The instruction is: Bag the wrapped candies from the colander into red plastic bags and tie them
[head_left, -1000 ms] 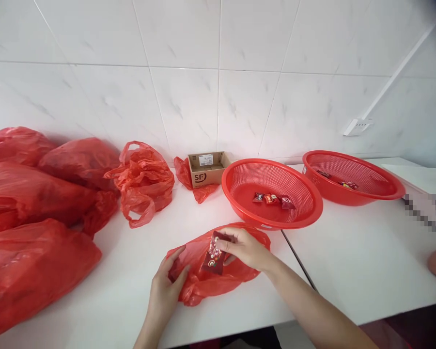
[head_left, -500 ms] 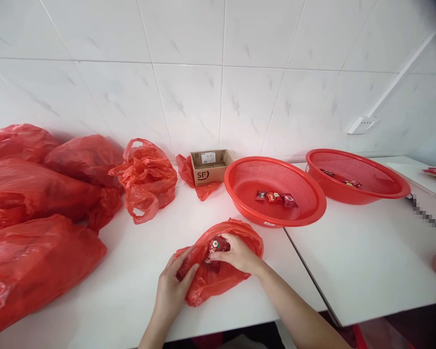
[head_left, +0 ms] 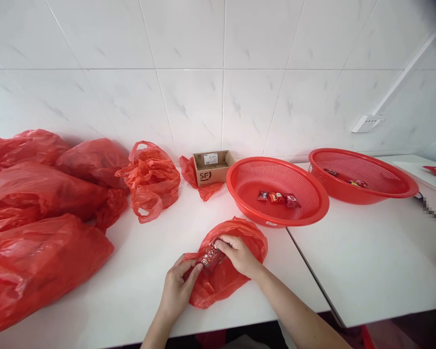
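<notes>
One dark-red packet (head_left: 212, 257), printed with pale, rounded motifs, is held at the mouth of one open red plastic bag (head_left: 218, 291) on a white desk (head_left: 138, 276), the right hand (head_left: 240, 255) gripping its upper end, the left hand (head_left: 178, 283) pinching the bag's edge, thumb against the packet's lower end; beyond stand two red perforated baskets (head_left: 245, 208) and one cardboard box (head_left: 212, 175).

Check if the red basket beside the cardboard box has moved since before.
No: the red basket keeps its place against the table seam; the camera view itself shifted slightly.
</notes>
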A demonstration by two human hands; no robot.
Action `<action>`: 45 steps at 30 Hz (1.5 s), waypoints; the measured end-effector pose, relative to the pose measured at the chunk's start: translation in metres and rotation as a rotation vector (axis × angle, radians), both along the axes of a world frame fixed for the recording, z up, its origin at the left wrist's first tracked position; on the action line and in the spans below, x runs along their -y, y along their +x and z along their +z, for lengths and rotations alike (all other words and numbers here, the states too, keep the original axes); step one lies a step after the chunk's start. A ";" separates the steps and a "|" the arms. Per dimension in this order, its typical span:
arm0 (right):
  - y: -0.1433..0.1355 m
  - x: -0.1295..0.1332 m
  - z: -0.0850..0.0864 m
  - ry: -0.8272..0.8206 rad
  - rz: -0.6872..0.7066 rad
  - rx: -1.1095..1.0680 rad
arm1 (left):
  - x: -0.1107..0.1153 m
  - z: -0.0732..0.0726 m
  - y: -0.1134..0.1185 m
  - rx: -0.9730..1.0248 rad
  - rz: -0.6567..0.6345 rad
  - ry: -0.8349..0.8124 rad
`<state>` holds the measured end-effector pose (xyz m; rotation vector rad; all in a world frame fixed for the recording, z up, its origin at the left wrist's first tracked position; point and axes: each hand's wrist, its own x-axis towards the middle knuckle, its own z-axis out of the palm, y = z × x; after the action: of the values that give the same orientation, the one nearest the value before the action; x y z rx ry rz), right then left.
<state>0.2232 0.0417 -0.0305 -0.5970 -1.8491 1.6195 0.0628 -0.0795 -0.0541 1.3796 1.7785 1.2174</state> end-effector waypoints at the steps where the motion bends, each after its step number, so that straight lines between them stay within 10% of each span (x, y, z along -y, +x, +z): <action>1: -0.001 0.000 -0.001 0.038 -0.023 0.021 | 0.000 0.001 -0.001 0.006 -0.016 0.004; 13: -0.004 0.003 -0.006 0.084 -0.169 0.082 | 0.002 0.007 0.000 0.007 -0.129 -0.056; 45: 0.013 0.003 0.002 0.034 -0.014 0.094 | 0.003 -0.001 -0.005 0.080 -0.079 0.016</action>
<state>0.2358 0.0387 -0.0283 -0.6806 -1.9319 1.5722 0.0582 -0.0824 -0.0546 1.3775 1.6475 1.2304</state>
